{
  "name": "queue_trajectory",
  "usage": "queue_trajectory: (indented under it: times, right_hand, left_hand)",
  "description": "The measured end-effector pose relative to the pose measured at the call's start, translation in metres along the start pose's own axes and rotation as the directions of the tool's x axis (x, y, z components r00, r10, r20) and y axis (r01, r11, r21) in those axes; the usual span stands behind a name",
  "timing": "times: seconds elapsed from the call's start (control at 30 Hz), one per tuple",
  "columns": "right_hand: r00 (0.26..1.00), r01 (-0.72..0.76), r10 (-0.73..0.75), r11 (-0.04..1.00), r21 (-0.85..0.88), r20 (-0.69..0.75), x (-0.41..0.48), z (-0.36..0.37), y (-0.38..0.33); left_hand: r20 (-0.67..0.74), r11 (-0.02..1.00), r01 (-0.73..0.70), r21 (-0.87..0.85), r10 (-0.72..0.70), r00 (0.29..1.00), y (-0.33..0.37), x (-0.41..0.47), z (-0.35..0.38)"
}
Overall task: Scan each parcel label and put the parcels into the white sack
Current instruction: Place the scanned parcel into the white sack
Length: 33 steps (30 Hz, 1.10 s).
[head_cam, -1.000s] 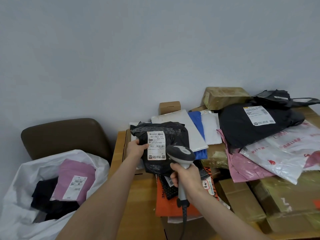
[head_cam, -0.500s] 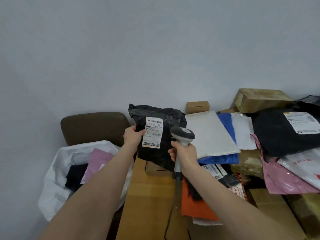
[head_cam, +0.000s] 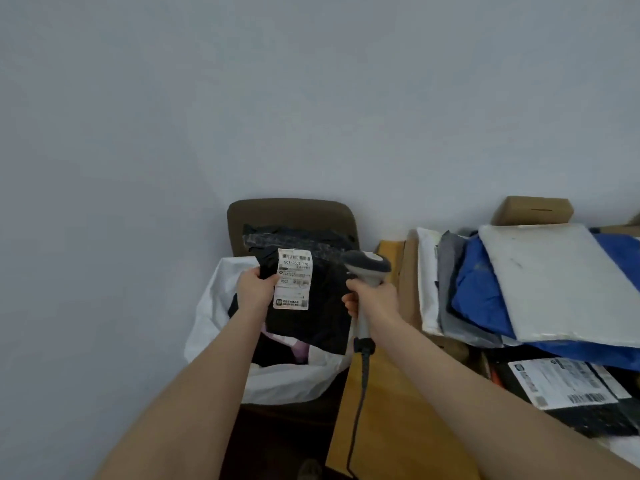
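Middle of the frame: a black parcel (head_cam: 311,327) held upright over the open mouth of the white sack (head_cam: 211,327), its white label (head_cam: 292,279) facing the camera. Left hand (head_cam: 255,292) clamped on the parcel's left edge, thumb on the front just beside the label. Right hand (head_cam: 375,301) wrapped round the handle of a grey scanner (head_cam: 367,266), just right of the parcel; scanner head at the parcel's upper right edge, touching or not, cannot tell. Dark cable (head_cam: 358,403) hanging from the handle toward the bottom edge of the frame. Sack resting on a brown chair (head_cam: 291,213) against the wall, with a pink parcel (head_cam: 300,351) and something dark inside, mostly hidden. On the right, a wooden table (head_cam: 388,420) carrying a stack: white padded envelope (head_cam: 561,282) on top, blue bag (head_cam: 481,296) under it, cardboard box (head_cam: 533,210) behind. Lower right: a flat black packet (head_cam: 595,419) with a printed label of its own.
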State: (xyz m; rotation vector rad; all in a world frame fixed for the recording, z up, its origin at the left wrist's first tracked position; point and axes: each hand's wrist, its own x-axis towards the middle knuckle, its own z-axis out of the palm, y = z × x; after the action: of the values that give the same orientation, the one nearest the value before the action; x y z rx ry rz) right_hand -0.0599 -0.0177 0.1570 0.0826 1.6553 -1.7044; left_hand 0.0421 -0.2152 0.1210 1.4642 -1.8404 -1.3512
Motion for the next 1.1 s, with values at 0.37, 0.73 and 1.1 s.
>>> queue_trajectory:
  times: [0.37,0.73,1.1]
  right_hand:
    - [0.977,-0.197,0.19,0.978,-0.073,-0.097,0.112,0.192,0.077]
    - [0.94,-0.312,0.284,0.94,-0.139,-0.188,0.182,0.24,0.136]
    - [0.914,-0.352,0.325,0.932,-0.079,-0.241,0.218,0.232,0.171]
  left_hand:
    - [0.078,0.963,0.226,0.148,-0.239,0.968,-0.12,0.162,-0.064]
    - [0.132,0.629,-0.149,0.763,0.074,0.989,-0.2,0.222,-0.033]
    - [0.515,0.166,-0.488,0.857,-0.266,0.815,-0.262,0.25,0.008]
